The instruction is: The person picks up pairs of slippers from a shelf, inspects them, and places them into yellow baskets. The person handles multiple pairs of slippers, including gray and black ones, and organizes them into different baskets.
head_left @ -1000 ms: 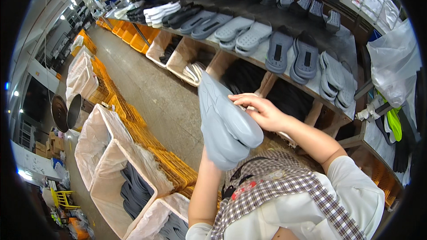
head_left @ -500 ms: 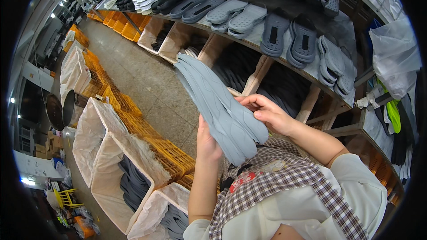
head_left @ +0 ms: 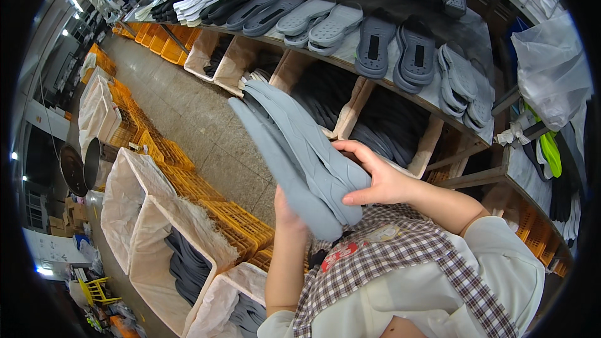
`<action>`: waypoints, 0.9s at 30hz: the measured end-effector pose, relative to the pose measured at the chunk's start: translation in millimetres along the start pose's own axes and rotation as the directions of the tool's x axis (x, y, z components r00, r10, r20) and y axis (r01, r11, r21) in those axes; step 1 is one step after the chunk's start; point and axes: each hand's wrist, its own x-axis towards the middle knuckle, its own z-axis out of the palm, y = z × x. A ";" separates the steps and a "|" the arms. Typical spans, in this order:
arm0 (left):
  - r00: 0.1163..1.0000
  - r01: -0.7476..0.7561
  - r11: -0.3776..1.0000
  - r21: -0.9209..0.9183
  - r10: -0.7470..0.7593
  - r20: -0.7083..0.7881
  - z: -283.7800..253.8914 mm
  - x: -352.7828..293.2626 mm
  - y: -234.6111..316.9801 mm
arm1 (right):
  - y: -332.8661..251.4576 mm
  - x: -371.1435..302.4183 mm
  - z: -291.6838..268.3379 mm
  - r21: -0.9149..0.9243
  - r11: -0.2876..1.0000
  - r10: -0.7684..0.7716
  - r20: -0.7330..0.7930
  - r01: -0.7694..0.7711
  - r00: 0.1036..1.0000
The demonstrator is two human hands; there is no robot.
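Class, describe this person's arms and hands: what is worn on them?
The left hand and right hand show no gloves. Both forearms are uncovered, with no watch or bracelet visible. The short sleeves are plain off-white and loose-fitting.

A head-worn fisheye looks down from just above the held soles [head_left: 308, 151].

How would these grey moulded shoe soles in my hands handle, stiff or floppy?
The grey moulded shoe soles are probably fairly stiff: they jut past the left hand and right hand without visible drooping. They could slip against one another, as a gap shows between them. Their long, flattish shape makes rolling unlikely.
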 end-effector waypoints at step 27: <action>0.954 0.239 0.946 -0.217 -0.187 0.235 -17.1 37.5 -69.2 | 16.5 -65.0 -75.6 -0.500 0.860 -0.308 -0.344 0.105 0.887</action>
